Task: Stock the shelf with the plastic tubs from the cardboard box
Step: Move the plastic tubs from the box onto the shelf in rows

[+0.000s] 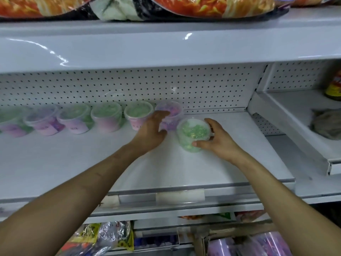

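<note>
Clasped purple tub (172,112) in left grip (153,128), green tub (191,133) in right grip (219,140); needed setting upright, snug beside the row (106,117).

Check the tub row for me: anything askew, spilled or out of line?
Only the green tub in the right hand: it is tilted and forward of the back row, which ends at the purple tub held by the left hand. No spill shows.

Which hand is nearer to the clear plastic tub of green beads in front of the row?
Right: the right hand grips the green-bead tub; the left hand holds the purple-bead tub to its left.
</note>
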{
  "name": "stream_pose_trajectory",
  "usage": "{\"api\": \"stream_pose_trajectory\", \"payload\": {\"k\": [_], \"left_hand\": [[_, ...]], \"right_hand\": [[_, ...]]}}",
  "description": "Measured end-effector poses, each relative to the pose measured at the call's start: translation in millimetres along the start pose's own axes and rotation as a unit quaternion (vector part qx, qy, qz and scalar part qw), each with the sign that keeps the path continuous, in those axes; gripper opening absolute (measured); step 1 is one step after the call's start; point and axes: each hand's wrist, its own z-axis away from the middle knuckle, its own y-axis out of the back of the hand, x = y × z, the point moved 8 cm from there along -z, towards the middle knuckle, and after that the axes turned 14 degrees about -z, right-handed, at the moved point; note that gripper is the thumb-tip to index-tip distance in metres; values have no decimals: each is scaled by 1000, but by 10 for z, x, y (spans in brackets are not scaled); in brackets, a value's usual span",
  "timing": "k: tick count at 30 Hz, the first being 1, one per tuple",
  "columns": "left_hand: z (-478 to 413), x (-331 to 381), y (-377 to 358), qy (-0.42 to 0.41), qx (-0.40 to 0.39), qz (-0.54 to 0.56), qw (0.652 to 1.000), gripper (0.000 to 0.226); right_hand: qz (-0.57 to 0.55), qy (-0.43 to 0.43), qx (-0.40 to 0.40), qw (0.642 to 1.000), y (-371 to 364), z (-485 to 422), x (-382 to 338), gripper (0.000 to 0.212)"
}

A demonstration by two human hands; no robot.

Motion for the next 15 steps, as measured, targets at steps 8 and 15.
{"api": "stream_pose_trajectory", "payload": {"k": [8,15], "left_hand": [[-256,-35,105,-68,58,-177,980,37],[-254,8,104,-60,78,-192,976,32]], "right_hand": [[-3,22,57,998,193,-315,20,58],[8,6,102,995,244,-599,22,92]]}}
